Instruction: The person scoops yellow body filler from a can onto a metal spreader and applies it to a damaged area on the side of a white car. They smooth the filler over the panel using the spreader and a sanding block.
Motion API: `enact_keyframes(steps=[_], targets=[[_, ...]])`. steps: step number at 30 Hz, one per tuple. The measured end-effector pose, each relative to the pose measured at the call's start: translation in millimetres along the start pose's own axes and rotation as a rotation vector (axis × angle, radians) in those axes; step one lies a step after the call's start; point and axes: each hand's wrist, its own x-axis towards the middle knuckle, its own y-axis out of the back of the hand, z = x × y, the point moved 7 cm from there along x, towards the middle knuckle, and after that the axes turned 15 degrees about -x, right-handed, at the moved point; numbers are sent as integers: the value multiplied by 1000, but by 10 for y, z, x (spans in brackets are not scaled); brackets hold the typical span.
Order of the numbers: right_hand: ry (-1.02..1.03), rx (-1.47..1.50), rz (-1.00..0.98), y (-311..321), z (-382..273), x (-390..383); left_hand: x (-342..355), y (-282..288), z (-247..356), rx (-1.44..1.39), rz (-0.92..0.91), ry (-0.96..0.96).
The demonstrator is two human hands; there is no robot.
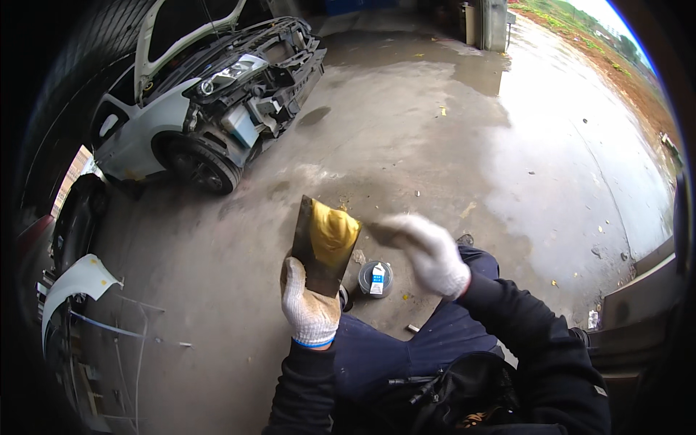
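Note:
My left hand [310, 308], in a pale knit work glove with a blue cuff edge, grips a dark flat board [308, 254] by its lower end and holds it tilted up. A thick smear of yellow putty [333, 233] covers the board's upper right part. Just right of the board is my right hand [433, 259], gloved in white and blurred by motion. Its fingers point toward the putty, with a brownish smear at their tips; whether they hold a tool cannot be made out. Below and between the hands, a round can [366, 274] stands on the floor with a white and blue packet [377, 278] on top.
A pale car [145, 141] with raised hood and stripped front end stands at upper left. A loose white fender [85, 281] and thin rods [141, 333] are at left. Wet concrete [536, 167] spreads to the right; a pillar [493, 25] stands at the back.

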Motion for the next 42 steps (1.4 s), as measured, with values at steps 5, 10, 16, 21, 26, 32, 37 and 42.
enact_keyframes(steps=[5,10,16,21,26,32,37,42], targets=[[221,-189,303,59,-422,110,-100,-113,60,470,33,-269],[196,-259,21,-345,-315,-153,7,-41,172,466,105,-315],[-40,296,220,76,-204,184,-176,27,144,700,-16,-268],[162,-208,95,-296,-364,-104,-129,-148,30,520,127,-309],[-70,19,111,117,-152,35,-46,-357,254,287,-25,-322],[-18,214,203,132,-542,265,-73,-164,-245,-18,33,121],[65,-370,-143,-23,-184,47,50,84,-4,-65,71,37],[56,55,247,209,-344,252,-4,-114,42,481,93,-181]])
